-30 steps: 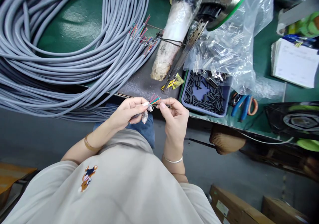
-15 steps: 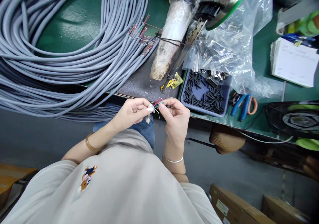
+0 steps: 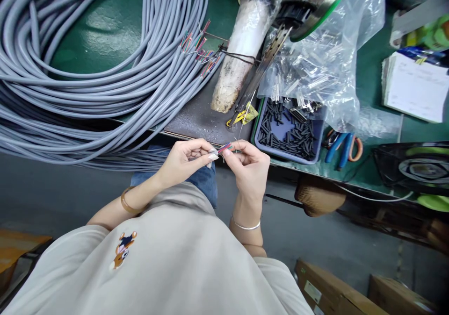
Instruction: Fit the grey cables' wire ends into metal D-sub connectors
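Note:
Between my two hands, just in front of the table edge, is the stripped end of a cable with thin coloured wires (image 3: 225, 148) fanning out. My left hand (image 3: 189, 160) pinches the cable end between thumb and forefinger; most of the cable is hidden behind that hand. My right hand (image 3: 248, 165) grips the coloured wires with thumb and fingertips. A thin strand of solder wire (image 3: 248, 115) runs down from the metal stand toward my right fingers; whether they hold it I cannot tell. Several grey cables (image 3: 115, 88) with stripped ends lie to the left.
A blue tray (image 3: 258, 143) of small black sleeves stands right of my right hand, under a clear plastic bag (image 3: 365, 18) of metal parts. Farther right lie blue-handled pliers (image 3: 345, 149), a paper pad (image 3: 416, 87) and a black fan (image 3: 417, 168). A wrapped white roll (image 3: 242, 37) projects toward me.
My right hand has shifted slightly right and down. The coloured wires now lie gathered between its fingertips, and the pale strand that hung loose is mostly out of sight.

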Tool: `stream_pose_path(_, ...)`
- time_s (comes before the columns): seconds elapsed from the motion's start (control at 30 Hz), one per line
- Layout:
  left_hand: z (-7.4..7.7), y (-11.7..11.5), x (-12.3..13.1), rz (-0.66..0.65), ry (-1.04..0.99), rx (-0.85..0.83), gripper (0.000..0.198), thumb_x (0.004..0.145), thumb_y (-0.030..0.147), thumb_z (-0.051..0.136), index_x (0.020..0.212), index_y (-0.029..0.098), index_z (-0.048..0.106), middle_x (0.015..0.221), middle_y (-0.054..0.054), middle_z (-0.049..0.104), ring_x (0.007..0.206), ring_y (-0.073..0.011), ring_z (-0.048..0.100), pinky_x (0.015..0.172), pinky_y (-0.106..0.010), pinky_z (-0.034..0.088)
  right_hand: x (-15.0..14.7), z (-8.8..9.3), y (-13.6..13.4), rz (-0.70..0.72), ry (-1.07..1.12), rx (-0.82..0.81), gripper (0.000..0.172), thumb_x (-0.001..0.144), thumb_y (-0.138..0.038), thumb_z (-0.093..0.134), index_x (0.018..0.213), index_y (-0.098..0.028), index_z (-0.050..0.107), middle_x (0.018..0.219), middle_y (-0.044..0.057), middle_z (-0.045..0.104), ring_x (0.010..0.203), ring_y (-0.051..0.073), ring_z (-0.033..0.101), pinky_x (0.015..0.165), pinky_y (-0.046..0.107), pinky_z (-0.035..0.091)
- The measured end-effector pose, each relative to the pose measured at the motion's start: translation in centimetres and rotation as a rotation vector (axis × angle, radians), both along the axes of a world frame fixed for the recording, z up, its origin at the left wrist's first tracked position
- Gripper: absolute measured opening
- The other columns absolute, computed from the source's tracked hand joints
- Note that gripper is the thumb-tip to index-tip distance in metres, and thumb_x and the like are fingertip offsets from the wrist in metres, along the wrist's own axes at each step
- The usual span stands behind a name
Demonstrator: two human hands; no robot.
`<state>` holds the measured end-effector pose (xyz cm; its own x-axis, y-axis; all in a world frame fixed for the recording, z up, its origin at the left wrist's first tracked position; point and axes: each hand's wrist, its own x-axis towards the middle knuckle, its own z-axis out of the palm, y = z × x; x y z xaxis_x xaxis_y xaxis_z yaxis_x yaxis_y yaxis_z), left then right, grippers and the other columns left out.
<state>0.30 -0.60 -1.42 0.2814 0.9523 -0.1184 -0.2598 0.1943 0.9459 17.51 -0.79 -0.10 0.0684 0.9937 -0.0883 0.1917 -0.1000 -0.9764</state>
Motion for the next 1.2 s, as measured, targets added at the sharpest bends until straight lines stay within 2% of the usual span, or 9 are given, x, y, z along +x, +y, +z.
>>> stream_pose_path(0.1,-0.1,-0.1,-0.1,-0.005,0.026,0.041,0.029,0.083,0.04,0.081,0.083,0.013,0.072,0.071,-0.003,0.069,0.062,-0.0097,0.063,0.062,-0.021,0.054,0.1,0.2,-0.1,0.021,-0.03,0.015,0.015,0.079,-0.033,0.074,0.077,-0.019,0.071,0.067,-0.004,0.055,0.049,0.004,0.03,0.044,0.022,0.021)
stream_pose_path(0.23,-0.2,-0.2,-0.2,0.002,0.066,0.112,0.024,0.086,0.036,0.078,0.084,0.012,0.074,0.073,-0.004,0.072,0.064,-0.0105,0.064,0.063,-0.021,0.054,-0.1,0.4,-0.2,0.027,-0.032,0.028,0.012,0.079,-0.029,0.072,0.075,-0.019,0.07,0.063,-0.005,0.052,0.048,0.004,0.029,0.045,0.022,0.021)
stream_pose_path(0.5,0.0,-0.2,-0.6,0.045,0.279,0.37,0.015,0.09,0.027,0.074,0.088,0.013,0.079,0.084,-0.008,0.081,0.071,-0.0135,0.07,0.067,-0.022,0.053,0.1,0.7,-0.1,0.052,-0.057,0.095,0.012,0.081,-0.029,0.072,0.074,-0.02,0.072,0.072,0.001,0.063,0.056,0.009,0.045,0.046,0.023,0.028)
stream_pose_path(0.63,-0.1,-0.2,-0.8,0.048,0.293,0.388,0.015,0.091,0.028,0.073,0.089,0.014,0.078,0.083,-0.007,0.081,0.07,-0.0129,0.07,0.064,-0.021,0.052,0.5,0.5,0.0,0.077,-0.067,0.099,0.011,0.081,-0.029,0.073,0.076,-0.02,0.075,0.073,0.002,0.066,0.056,0.009,0.048,0.046,0.023,0.027)
stream_pose_path(0.8,-0.1,-0.3,-0.6,0.047,0.276,0.395,0.015,0.092,0.027,0.073,0.089,0.013,0.078,0.083,-0.007,0.081,0.07,-0.0125,0.07,0.064,-0.02,0.051,0.9,0.2,-0.1,0.096,-0.025,0.084,0.012,0.082,-0.031,0.076,0.077,-0.021,0.077,0.075,0.003,0.068,0.061,0.011,0.055,0.048,0.023,0.035)
stream_pose_path(0.93,0.0,-0.4,-0.6,0.04,0.27,0.426,0.012,0.091,0.023,0.073,0.089,0.013,0.078,0.081,-0.006,0.08,0.069,-0.0119,0.07,0.063,-0.019,0.051,1.0,0.1,-0.2,0.11,0.011,0.085,0.01,0.082,-0.03,0.078,0.076,-0.022,0.077,0.073,0.002,0.067,0.06,0.011,0.054,0.049,0.022,0.037)
stream_pose_path(1.2,0.2,-0.3,-0.6,0.019,0.3,0.43,0.013,0.091,0.023,0.072,0.089,0.012,0.078,0.08,-0.006,0.08,0.066,-0.0112,0.068,0.06,-0.019,0.048,0.9,0.2,-0.1,0.121,0.045,0.083,0.006,0.081,-0.024,0.077,0.076,-0.022,0.078,0.073,0.001,0.068,0.053,0.007,0.044,0.046,0.021,0.028)
